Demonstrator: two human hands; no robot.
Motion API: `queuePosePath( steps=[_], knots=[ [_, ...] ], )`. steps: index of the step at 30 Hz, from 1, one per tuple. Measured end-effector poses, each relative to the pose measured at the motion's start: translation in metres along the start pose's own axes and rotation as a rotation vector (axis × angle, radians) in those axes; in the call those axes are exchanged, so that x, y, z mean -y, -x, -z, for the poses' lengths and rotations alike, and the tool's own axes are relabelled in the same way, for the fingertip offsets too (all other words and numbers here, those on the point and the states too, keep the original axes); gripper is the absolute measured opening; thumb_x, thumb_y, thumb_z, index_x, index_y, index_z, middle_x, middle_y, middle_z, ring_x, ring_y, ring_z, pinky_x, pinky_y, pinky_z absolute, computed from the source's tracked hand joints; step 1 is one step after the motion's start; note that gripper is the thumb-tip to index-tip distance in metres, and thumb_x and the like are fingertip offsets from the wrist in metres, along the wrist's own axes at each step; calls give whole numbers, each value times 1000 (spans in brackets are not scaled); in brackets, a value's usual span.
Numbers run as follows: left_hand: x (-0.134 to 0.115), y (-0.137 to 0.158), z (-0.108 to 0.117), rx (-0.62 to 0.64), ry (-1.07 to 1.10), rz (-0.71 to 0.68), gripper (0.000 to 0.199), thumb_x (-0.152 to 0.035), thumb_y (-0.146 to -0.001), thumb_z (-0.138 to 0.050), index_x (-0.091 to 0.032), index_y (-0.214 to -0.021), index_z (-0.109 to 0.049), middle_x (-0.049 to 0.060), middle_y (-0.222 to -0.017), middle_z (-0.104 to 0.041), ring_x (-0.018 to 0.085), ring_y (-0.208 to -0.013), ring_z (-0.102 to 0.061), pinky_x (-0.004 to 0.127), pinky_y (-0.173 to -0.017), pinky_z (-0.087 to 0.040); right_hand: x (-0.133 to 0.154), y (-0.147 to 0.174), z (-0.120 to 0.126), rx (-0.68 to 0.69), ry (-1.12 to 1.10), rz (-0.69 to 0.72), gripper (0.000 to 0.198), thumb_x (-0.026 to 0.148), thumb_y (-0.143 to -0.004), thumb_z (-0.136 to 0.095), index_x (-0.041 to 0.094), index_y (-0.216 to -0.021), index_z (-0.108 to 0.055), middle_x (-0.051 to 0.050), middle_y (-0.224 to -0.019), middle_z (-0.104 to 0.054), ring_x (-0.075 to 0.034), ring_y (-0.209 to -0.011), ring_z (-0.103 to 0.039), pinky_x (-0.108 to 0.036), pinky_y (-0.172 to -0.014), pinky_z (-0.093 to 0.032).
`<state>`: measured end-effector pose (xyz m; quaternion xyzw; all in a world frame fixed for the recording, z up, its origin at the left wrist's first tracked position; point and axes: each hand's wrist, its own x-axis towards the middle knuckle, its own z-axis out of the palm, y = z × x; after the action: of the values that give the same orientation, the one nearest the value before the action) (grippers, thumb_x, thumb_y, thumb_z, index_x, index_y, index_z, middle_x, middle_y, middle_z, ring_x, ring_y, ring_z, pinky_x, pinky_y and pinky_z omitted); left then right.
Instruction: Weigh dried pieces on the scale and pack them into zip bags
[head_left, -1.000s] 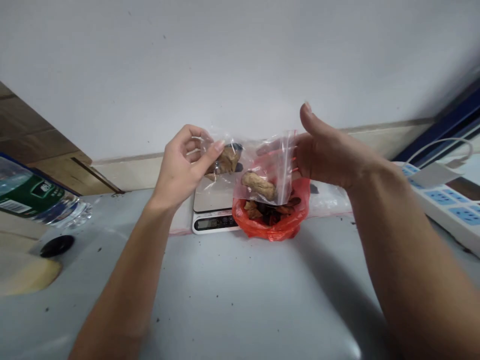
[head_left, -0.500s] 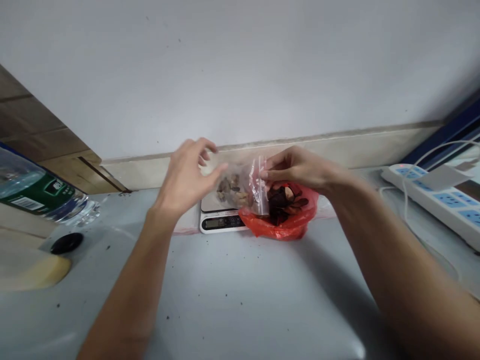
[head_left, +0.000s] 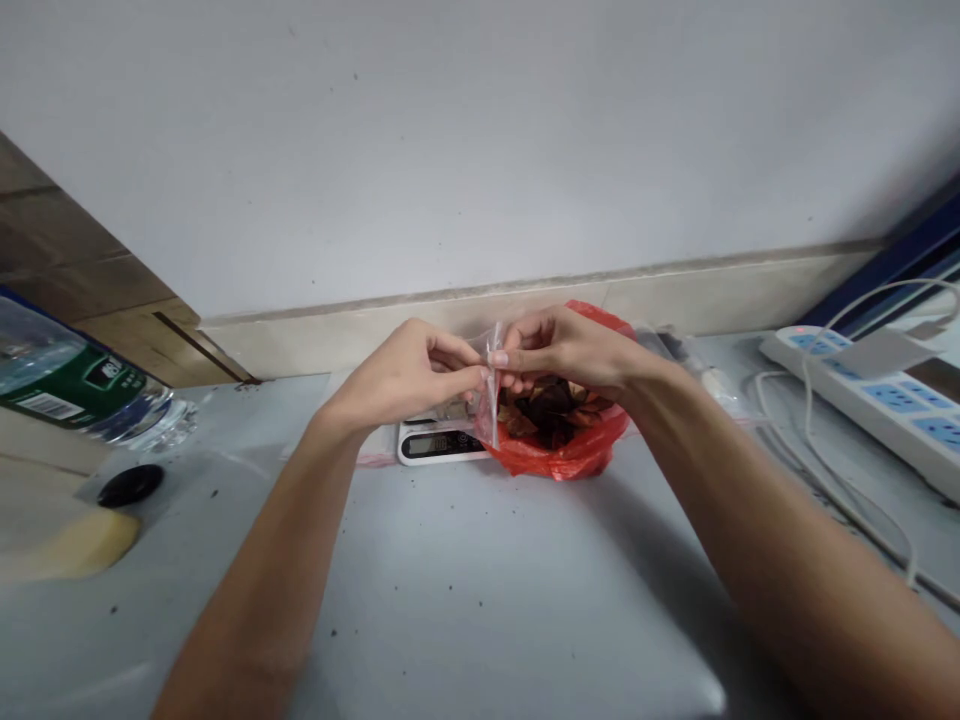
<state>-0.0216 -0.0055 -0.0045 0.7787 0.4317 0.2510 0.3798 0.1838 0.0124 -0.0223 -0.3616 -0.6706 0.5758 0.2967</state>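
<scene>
My left hand [head_left: 420,375] and my right hand [head_left: 559,350] both pinch the top strip of a clear zip bag [head_left: 491,400], their fingertips almost touching. Pale dried pieces show in part inside the bag; my left hand hides most of them. Beneath the bag is a white digital scale [head_left: 442,445] with a small display, its plate mostly covered. Right beside it, under my right hand, sits an open red plastic bag [head_left: 559,462] holding dark brown dried pieces.
A power strip [head_left: 885,395] with white cables lies at the right. On the left are a large clear bottle [head_left: 82,385] with a green label, a black cap [head_left: 131,486] and a blurred yellowish container [head_left: 82,545]. A wall [head_left: 480,150] rises behind the grey table [head_left: 450,600].
My left hand, open and apart before, has moved right and now grips the zip bag's top edge. My right hand has shifted slightly left with the bag.
</scene>
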Motion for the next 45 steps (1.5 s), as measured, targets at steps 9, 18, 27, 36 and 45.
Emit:
queuePosePath(
  steps=[9, 18, 27, 36, 45],
  knots=[
    [-3, 1, 7, -238, -60, 127, 15, -19, -68, -69, -22, -54, -74, 2, -56, -69, 18, -55, -62, 29, -53, -46, 9, 10, 8, -110, 236, -80, 27, 38, -72, -78, 21, -59, -62, 5, -53, -47, -9, -50, -38, -27, -49, -28],
    [-16, 1, -14, -511, -100, -3, 12, -17, -67, -69, -20, -57, -74, 0, -57, -70, 17, -57, -65, 26, -52, -48, 24, 10, -19, -459, 494, 214, 20, 5, -68, -54, 23, -69, -63, -5, -90, -71, -20, -80, -63, -32, -71, -48],
    [-17, 3, -14, -640, -104, -257, 11, -22, -82, -70, -23, -72, -73, 1, -76, -77, 19, -70, -71, 31, -70, -61, 21, 21, -2, -135, 443, 26, 39, 19, -74, -79, 27, -112, -75, 0, -81, -73, -21, -73, -66, -32, -68, -53],
    [23, -13, 2, -452, 386, -31, 54, -39, -94, -77, -27, -144, -60, 6, -99, -75, 23, -95, -78, 39, -87, -65, 24, 40, 35, -330, 463, 160, 98, 45, -73, -91, 31, -162, -50, -2, -105, -77, -21, -84, -70, -28, -71, -57],
    [14, -23, -11, -556, 361, -30, 48, -35, -79, -91, -18, -121, -74, 8, -96, -80, 24, -90, -80, 36, -80, -66, 22, 69, 88, 24, 713, -124, 35, 60, -81, -80, 26, -87, -85, -7, -84, -79, -25, -77, -70, -36, -64, -53]
  ],
)
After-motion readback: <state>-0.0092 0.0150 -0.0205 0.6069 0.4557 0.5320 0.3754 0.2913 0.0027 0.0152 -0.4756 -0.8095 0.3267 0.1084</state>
